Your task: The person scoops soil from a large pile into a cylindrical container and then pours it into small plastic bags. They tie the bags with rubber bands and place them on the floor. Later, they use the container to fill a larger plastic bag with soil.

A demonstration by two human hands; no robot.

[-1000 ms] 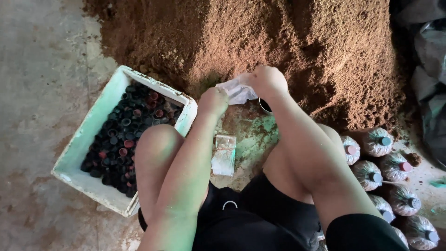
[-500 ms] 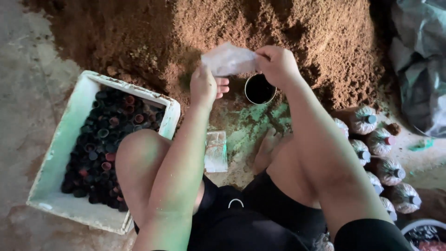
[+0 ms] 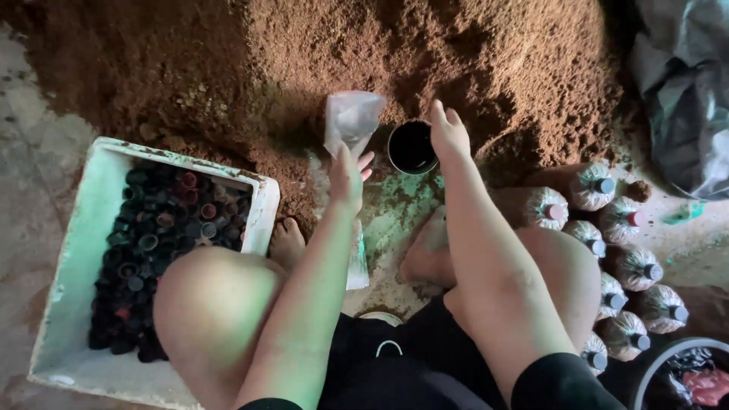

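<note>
The left hand (image 3: 348, 173) is raised with its fingers pinched on the lower edge of a clear plastic bag (image 3: 351, 119) — the bag stands up above the hand, limp and open-looking at the top. The right hand (image 3: 449, 134) is held just to the right of it, fingers straight and close together, gripping nothing; its fingertips sit against the right rim of a black cup (image 3: 411, 146) set in the ground between the two hands.

Below the left hand, towards the person, a thin stack of flat clear bags (image 3: 357, 262) lies on the wet concrete floor (image 3: 395, 209), between two bare feet. Left of the left hand, past a knee, a white foam box (image 3: 80, 250) holds a heap of small dark caps and rings (image 3: 156, 250), a few of them reddish.

Right of the right hand, a row of filled bags with plugged necks (image 3: 607, 250) lies on its side, necks pointing right. Further right still, a dark plastic sheet (image 3: 683, 99) is bunched up.

Beyond both hands rises a big mound of reddish-brown sawdust-like substrate (image 3: 342, 45) — the cup stands at its foot.
</note>
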